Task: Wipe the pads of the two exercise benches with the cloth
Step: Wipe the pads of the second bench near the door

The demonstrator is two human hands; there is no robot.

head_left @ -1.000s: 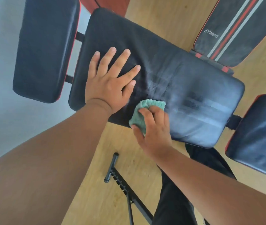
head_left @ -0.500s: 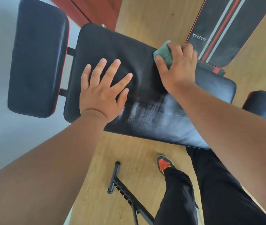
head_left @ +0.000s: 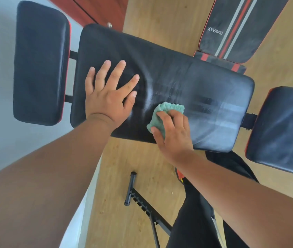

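Gripping the cloth (head_left: 167,111), right hand (head_left: 174,136) wipes beside "XYWang" pad (head_left: 231,31); left hand (head_left: 110,97) flat.

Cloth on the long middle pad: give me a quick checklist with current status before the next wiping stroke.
1. Cloth gripped by right hand: ok.
2. Cloth in contact with long middle pad: ok.
3. Left hand flat on the pad, bracing: ok.
4. Left hand clear of a stroke toward it: not ok, it lies close beside the cloth.
5. Pad under the left hand wiped: cannot tell.
6. Striped bench pad wiped: cannot tell.
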